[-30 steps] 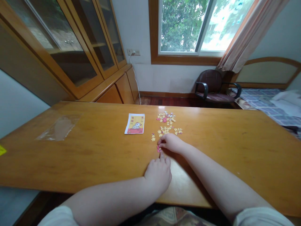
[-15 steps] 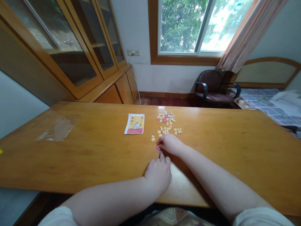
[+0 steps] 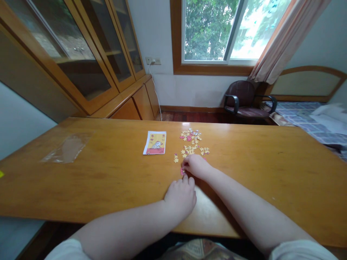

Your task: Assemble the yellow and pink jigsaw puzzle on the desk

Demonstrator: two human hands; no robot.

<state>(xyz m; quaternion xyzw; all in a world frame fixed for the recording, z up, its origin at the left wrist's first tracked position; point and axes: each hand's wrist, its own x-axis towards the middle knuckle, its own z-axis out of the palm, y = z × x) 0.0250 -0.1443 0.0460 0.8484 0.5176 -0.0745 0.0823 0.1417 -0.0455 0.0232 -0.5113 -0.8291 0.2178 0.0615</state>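
Here, knobbed puzzle pieces (image 3: 189, 138) dot a glossy wooden table (image 3: 114, 177)

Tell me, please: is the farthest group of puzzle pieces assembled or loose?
Loose: the puzzle pieces lie jumbled, with bare table showing between some.

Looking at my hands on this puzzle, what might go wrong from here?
The fingers of the right hand partly cover the small pink pieces, so a poor fit might go unnoticed. The left hand is close by too, so the fingers could get in each other's way. Loose yellow pieces lie just beyond the right hand and might get nudged.
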